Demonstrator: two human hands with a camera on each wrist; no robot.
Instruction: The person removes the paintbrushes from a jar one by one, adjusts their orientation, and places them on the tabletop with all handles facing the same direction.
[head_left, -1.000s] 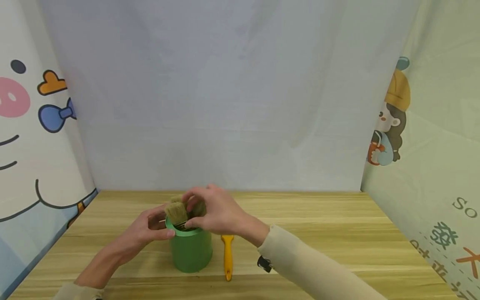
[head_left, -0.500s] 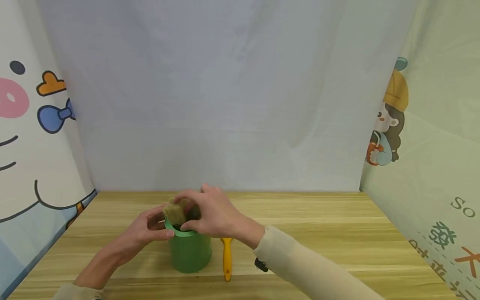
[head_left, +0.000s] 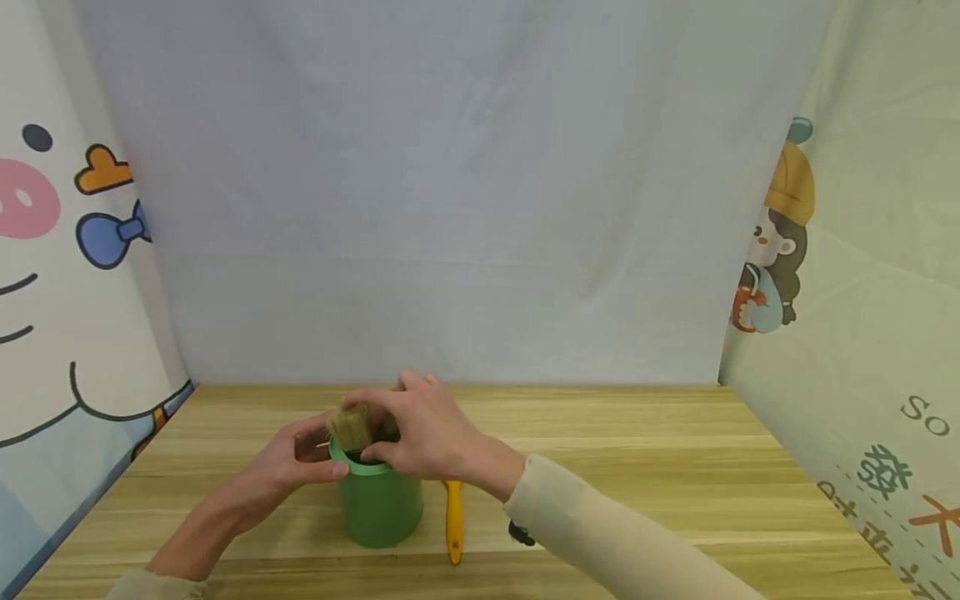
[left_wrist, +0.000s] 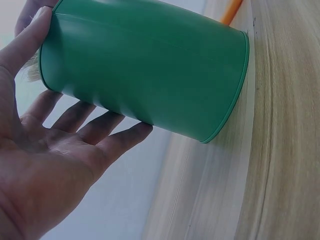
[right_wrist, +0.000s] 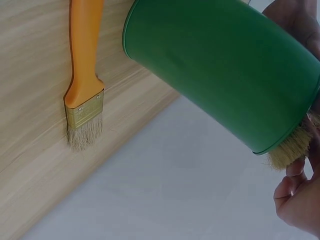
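A green cylindrical bucket (head_left: 381, 504) stands upright on the table. My left hand (head_left: 281, 467) holds it at the left of its rim, thumb on the near edge; in the left wrist view several fingers lie along the bucket's wall. Over the opening, my right hand (head_left: 423, 425) holds a paintbrush among brushes standing bristles-up inside. Tan bristles (head_left: 350, 428) rise above the rim beside my right thumb; the bucket hides the handles. To the right of the bucket lies another paintbrush (right_wrist: 86, 85) with an orange handle, metal ferrule and pale bristles.
The wood-grain table (head_left: 637, 467) runs back to a plain pale cloth (head_left: 480, 208). Printed cloths hang at the left and right sides. A small black piece (head_left: 521, 533) shows beneath my right sleeve.
My right hand has moved slightly down and left over the bucket, and the bristles under it have sunk a little lower. The left hand and the lying brush stay in place.
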